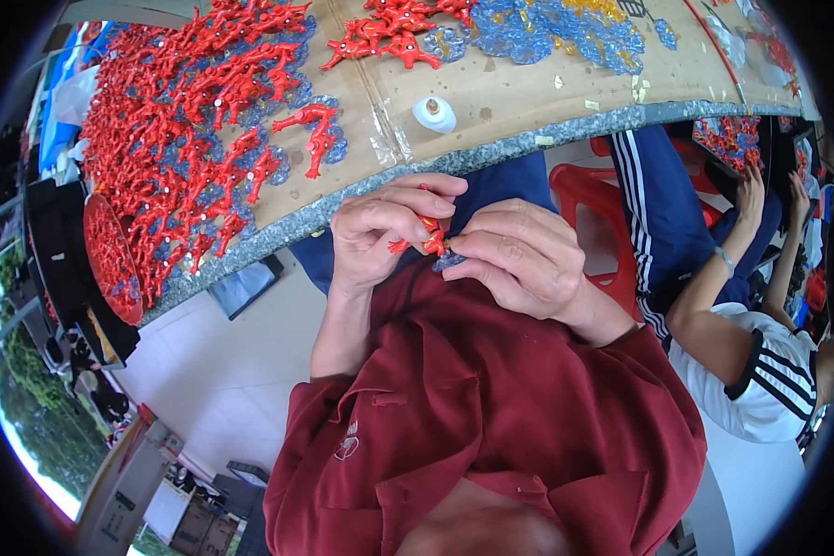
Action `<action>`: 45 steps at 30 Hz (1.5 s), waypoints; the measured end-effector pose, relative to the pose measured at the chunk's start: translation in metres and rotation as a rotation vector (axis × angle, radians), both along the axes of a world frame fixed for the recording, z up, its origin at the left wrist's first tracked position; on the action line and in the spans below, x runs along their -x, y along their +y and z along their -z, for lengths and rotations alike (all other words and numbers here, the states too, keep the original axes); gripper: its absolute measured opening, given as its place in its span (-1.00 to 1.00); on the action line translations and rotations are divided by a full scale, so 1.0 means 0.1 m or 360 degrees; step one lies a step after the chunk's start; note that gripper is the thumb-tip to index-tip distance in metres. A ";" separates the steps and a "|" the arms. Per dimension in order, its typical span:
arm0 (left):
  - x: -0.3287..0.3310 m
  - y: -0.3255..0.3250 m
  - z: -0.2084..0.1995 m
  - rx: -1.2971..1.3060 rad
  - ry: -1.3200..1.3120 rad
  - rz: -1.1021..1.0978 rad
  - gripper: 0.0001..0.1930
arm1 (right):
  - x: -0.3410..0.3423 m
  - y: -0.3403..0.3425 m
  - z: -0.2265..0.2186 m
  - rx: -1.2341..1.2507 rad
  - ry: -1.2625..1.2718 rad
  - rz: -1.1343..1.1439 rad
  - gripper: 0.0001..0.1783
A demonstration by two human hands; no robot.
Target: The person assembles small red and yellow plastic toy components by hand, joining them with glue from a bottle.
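Just below the table edge, my left hand (380, 232) is closed with its fingertips around a small red plastic figure (433, 235). My right hand (524, 255) pinches a small translucent blue base piece (448, 260) against the figure's lower end. The two parts touch; whether they are joined is hidden by my fingers. On the table in front lie a pair of red figures on blue bases (319, 134). Beside them stands a small white bottle with a brown tip (434, 115).
A large spread of red figures with blue bases (204, 102) covers the table's left. Loose blue bases (556, 37) and more red figures (394, 37) lie at the far side. The cardboard-covered table has a grey stone edge (361, 190). A co-worker (741, 306) sits at the right by a red stool (584, 199).
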State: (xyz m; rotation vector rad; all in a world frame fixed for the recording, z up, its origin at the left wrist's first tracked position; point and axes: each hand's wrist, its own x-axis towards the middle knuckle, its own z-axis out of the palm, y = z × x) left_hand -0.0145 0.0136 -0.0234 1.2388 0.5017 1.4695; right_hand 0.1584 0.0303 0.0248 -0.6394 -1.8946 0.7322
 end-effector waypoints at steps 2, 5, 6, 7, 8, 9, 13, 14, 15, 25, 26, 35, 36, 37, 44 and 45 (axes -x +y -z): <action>-0.06 -0.03 -0.02 0.0115 -0.0227 0.0030 -0.92 | 0.00 0.02 -0.02 -0.0036 0.0041 -0.0068 -0.64; -0.16 -0.08 0.03 0.0257 -0.0585 0.0125 -0.94 | 0.00 -0.02 -0.07 0.0041 0.0003 -0.0078 -0.65; -0.16 -0.08 0.06 0.0240 -0.0650 0.0163 -0.96 | 0.01 -0.03 -0.08 0.0042 0.0014 -0.0069 -0.65; -0.17 -0.08 0.07 0.0246 -0.0642 0.0171 -0.96 | 0.00 -0.04 -0.08 0.0046 0.0001 -0.0069 -0.66; -0.18 -0.09 0.07 0.0264 -0.0667 0.0169 -0.96 | 0.00 -0.05 -0.08 0.0051 -0.0012 -0.0070 -0.67; -0.18 -0.09 0.07 0.0282 -0.0692 0.0168 -0.97 | 0.01 -0.05 -0.08 0.0055 -0.0005 -0.0061 -0.67; -0.16 -0.07 0.07 0.0293 -0.0650 0.0196 -0.97 | 0.01 -0.04 -0.08 0.0049 0.0032 -0.0058 -0.67; -0.15 -0.08 0.07 0.0306 -0.0653 0.0204 -0.98 | 0.01 -0.04 -0.08 0.0041 0.0029 -0.0068 -0.67; -0.15 -0.08 0.07 0.0320 -0.0656 0.0211 -0.98 | 0.01 -0.05 -0.08 0.0044 0.0034 -0.0063 -0.67; -0.17 -0.04 0.12 0.0207 -0.0744 0.0327 -0.98 | 0.01 -0.11 -0.03 0.0274 0.0249 0.0012 -0.65; -0.17 -0.04 0.12 0.0194 -0.0759 0.0332 -0.98 | 0.02 -0.12 -0.04 0.0321 0.0295 0.0024 -0.66; -0.09 -0.02 0.05 0.0147 -0.0546 0.0290 -0.98 | -0.01 -0.18 0.01 0.0121 0.0159 0.0026 -0.67; -0.07 -0.01 0.04 0.0101 -0.0431 0.0243 -0.97 | 0.00 -0.18 0.03 0.0122 0.0157 0.0021 -0.67; -0.04 -0.01 0.02 0.0101 -0.0436 0.0239 -0.97 | 0.01 -0.19 0.04 0.0130 0.0178 0.0030 -0.68; 0.02 -0.03 -0.08 0.0120 -0.0042 0.0096 -0.87 | 0.03 -0.18 0.06 0.0100 0.0184 -0.0004 -0.67; 0.03 -0.03 -0.08 0.0119 0.0032 0.0051 -0.84 | 0.03 -0.18 0.06 0.0102 0.0182 -0.0010 -0.67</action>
